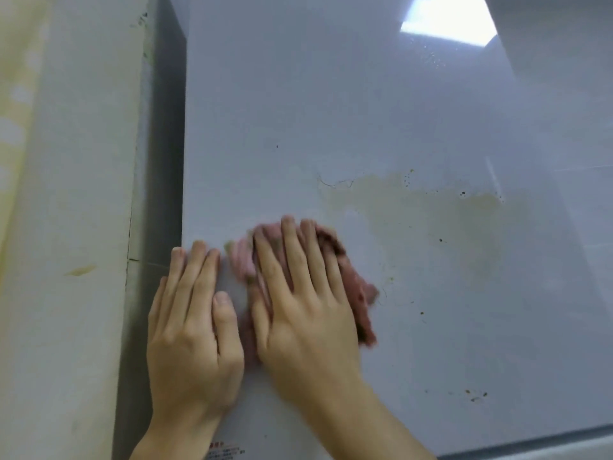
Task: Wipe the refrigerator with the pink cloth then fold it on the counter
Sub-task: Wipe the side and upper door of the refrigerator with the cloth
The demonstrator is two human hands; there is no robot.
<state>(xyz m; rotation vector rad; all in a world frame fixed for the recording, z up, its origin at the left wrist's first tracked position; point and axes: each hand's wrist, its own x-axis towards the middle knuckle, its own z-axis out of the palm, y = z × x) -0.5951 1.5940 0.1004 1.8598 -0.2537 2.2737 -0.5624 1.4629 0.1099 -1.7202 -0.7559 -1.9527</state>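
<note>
pink cloth (360,293): blurred, mostly under right hand (305,313) | forearms: cut at bottom edge

Head camera, close before the refrigerator (331,111)

The right hand (298,310) lies flat on the cloth (360,293), which lies against the refrigerator (331,111); the left hand (195,330) rests on the same surface just beside it at nine o'clock. Farther toward nine o'clock stands a wall (73,194), seemingly across a narrow gap, and a smear (431,210) spreads at two o'clock from the cloth.
</note>
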